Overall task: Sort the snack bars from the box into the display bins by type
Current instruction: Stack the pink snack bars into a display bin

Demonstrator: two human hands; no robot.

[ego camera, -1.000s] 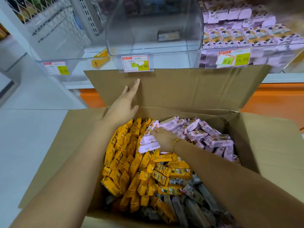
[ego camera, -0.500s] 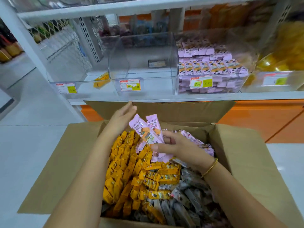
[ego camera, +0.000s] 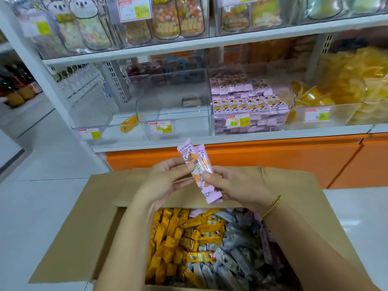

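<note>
This is a shop, seen from an aisle. White shelves [ego camera: 210,42] on a perforated upright carry clear display bins [ego camera: 174,114], each with a red-and-yellow price tag [ego camera: 160,127] clipped to its front edge. One bin holds neat rows of pink snack bars [ego camera: 249,101]; the one at the right edge of the shelf is heaped with yellow packets [ego camera: 346,85]. Bagged sweets [ego camera: 165,19] stand on the shelf above. Below runs an orange plinth [ego camera: 252,158]. An open cardboard box [ego camera: 88,227] of wrapped stock sits on the pale tiled floor [ego camera: 42,175].
</note>
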